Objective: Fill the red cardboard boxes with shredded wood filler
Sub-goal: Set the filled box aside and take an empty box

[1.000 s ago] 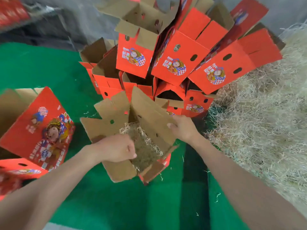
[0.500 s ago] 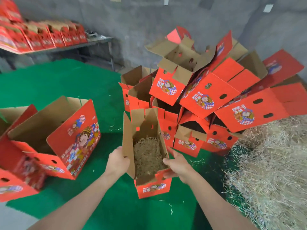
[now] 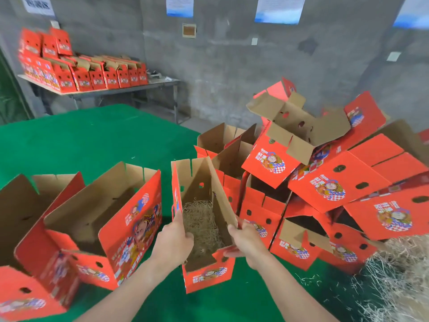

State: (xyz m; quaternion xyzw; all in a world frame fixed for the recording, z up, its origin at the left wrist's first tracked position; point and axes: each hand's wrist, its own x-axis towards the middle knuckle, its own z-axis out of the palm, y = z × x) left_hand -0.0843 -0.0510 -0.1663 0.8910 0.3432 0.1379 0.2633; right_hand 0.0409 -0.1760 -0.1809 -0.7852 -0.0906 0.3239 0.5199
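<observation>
I hold an open red cardboard box upright at the centre of the head view, above the green mat. Shredded wood filler covers its bottom. My left hand grips the box's left wall and my right hand grips its right wall. A loose heap of the same filler lies on the floor at the lower right. Two open red boxes stand to the left. I cannot see filler in them.
A jumbled pile of empty red boxes rises to the right, close to the held box. A green mat covers the floor. Against the grey back wall, a metal table carries several rows of red boxes.
The box has been turned upright and lifted between both hands. My view has tilted up, showing the back wall and table; the filler heap has slid to the lower right.
</observation>
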